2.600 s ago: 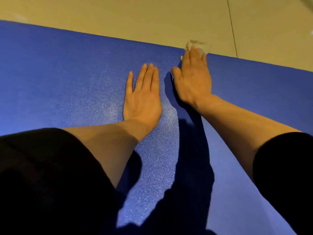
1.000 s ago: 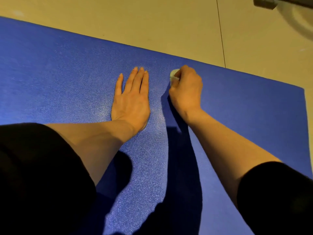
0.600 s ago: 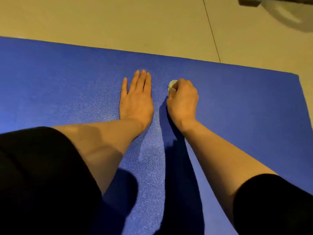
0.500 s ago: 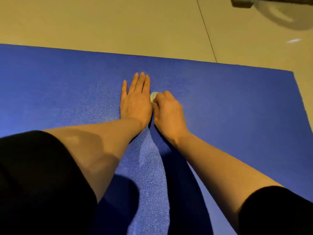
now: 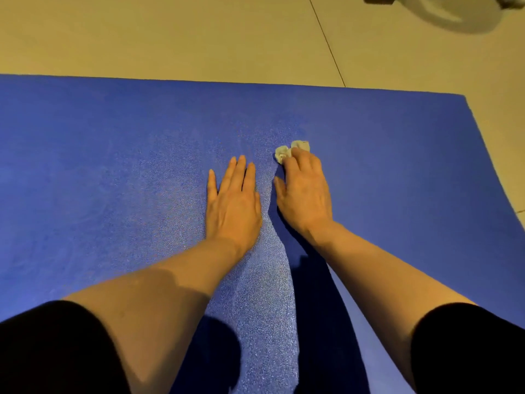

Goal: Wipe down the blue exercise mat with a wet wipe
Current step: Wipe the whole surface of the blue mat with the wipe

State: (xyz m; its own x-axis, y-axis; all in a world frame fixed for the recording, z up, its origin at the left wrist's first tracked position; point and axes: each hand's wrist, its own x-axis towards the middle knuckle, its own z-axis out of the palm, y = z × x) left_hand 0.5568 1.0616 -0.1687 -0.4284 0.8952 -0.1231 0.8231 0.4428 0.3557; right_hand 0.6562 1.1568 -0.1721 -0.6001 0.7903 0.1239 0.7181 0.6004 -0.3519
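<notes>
The right hand (image 5: 305, 191) presses the bunched wet wipe (image 5: 289, 150) under its fingertips, unwiped blue mat (image 5: 397, 166) stretching rightward of that grip, while the left hand (image 5: 234, 203) lies flat alongside.

The blue exercise mat (image 5: 397, 172) lies flat and bare across the left of the frame and along its right side out to its right edge, so a hand could sweep freely there. In the middle of the frame the left hand (image 5: 233, 206) lies flat on the mat, just beside the right hand (image 5: 305, 194), leaving only a narrow strip between them. Above the mat's far edge the floor (image 5: 170, 35) is open; a pale round object (image 5: 443, 15) sits at the upper right corner.
</notes>
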